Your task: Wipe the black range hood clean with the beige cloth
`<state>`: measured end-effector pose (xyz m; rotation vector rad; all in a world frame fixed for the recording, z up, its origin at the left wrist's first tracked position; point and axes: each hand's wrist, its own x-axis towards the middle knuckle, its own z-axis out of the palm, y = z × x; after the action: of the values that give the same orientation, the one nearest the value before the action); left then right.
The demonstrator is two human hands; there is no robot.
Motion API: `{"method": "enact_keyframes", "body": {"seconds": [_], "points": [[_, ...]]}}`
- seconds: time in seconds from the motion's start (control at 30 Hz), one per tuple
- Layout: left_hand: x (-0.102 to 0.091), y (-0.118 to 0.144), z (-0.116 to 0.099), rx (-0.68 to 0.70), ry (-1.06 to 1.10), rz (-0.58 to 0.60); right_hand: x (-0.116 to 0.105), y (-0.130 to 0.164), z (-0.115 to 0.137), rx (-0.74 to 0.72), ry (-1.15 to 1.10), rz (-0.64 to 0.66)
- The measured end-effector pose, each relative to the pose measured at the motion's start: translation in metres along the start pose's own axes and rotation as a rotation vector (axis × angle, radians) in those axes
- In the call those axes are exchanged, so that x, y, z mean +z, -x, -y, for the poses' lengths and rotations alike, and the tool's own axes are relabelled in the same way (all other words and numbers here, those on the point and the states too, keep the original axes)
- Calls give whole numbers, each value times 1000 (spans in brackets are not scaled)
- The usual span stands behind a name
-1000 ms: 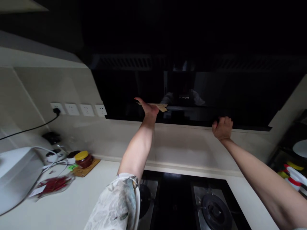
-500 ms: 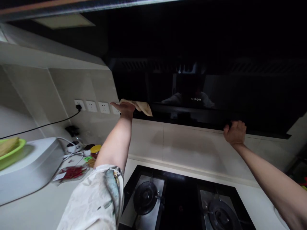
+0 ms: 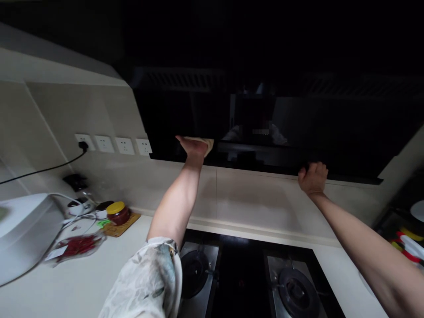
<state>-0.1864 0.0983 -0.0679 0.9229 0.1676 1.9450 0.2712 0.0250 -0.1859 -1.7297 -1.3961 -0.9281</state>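
My left hand [image 3: 191, 147] presses a beige cloth [image 3: 202, 142] flat against the glossy black front of the range hood [image 3: 265, 128], near its lower left part. My right hand [image 3: 312, 178] grips the hood's bottom edge further right, fingers curled under it. Below both arms lies a black gas hob [image 3: 251, 282] with two burners. The upper part of the hood is lost in darkness.
A cream tiled wall carries a row of sockets [image 3: 112, 144], one with a black plug and cord. On the counter at left stand a white appliance [image 3: 23, 234], a yellow-lidded jar [image 3: 117, 213] on a mat and a bag of red chillies [image 3: 74, 246]. Coloured items lie at far right.
My left hand slid the cloth left along the hood, then back right toward the middle. My right hand stayed on the hood's lower edge. The camera swung right and back.
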Motion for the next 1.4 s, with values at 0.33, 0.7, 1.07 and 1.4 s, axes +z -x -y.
{"method": "enact_keyframes", "body": {"seconds": [0.33, 0.7, 1.07, 1.4], "points": [[117, 68, 111, -229, 227, 207, -7, 1, 16, 20, -42, 68], [154, 129, 155, -631, 105, 368, -1, 3, 15, -18, -124, 69], [65, 149, 49, -543, -158, 314, -13, 2, 26, 0, -117, 118], [43, 69, -34, 286, -883, -261, -12, 2, 25, -18, -104, 98]]}}
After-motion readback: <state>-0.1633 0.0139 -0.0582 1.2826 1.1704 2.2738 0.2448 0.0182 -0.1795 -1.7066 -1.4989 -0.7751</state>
